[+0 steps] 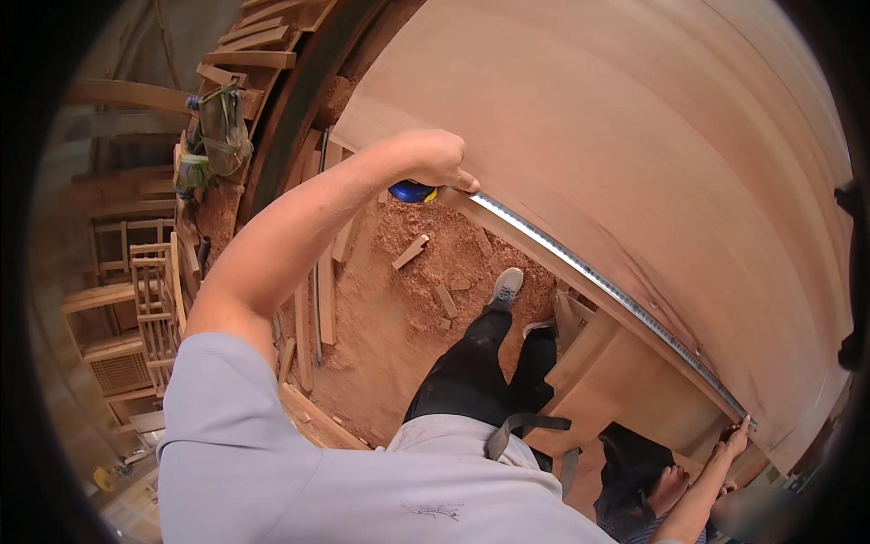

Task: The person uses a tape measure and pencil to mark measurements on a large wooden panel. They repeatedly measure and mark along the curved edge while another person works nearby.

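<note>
My left hand (438,159) is stretched out and closed around a blue and yellow tape measure case (410,191) at the near corner of a large plywood sheet (634,136). The steel tape (607,290) runs along the sheet's lower edge toward the lower right. There, another person's hand (736,442) holds the tape's end at the sheet's other corner. My right hand is not in the picture. My legs in black trousers and a grey shoe (506,286) stand beside the sheet.
Sawdust and wood offcuts (412,251) cover the floor. Long battens (323,299) lie at the left, by stacked wooden frames (149,299) and planks (254,45). A light wooden box (634,390) sits under the sheet. A crouching co-worker is at the lower right.
</note>
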Demonstrator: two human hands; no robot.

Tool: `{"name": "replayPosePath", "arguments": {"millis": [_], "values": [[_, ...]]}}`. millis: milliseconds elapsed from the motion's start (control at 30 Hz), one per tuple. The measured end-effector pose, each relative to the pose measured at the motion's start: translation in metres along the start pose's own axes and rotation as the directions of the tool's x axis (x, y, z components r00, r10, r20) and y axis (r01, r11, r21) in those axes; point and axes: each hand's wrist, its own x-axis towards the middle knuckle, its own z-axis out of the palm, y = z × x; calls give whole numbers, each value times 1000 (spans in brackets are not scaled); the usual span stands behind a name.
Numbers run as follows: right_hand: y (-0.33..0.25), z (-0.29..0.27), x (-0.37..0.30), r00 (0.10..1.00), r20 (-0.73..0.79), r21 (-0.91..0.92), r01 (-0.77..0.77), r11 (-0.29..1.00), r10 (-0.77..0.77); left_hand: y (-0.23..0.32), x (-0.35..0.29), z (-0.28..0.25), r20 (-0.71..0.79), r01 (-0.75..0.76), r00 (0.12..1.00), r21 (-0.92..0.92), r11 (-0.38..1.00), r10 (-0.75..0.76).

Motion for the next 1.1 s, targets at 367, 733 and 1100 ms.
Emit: {"name": "replayPosePath", "arguments": {"millis": [367,733,1100], "values": [[-5,-13,10,998,-48,24,-42,999,43,7,-6,-7,51,41,998,-62,997,-38],[-9,-9,3,999,7,11,-45,999,45,0,-1,2,-7,14,1000,-58,998,-14],[0,-35,16,994,100,-278,-7,961,36,-4,-1,7,-92,-165,984,-167,972,151]]}}
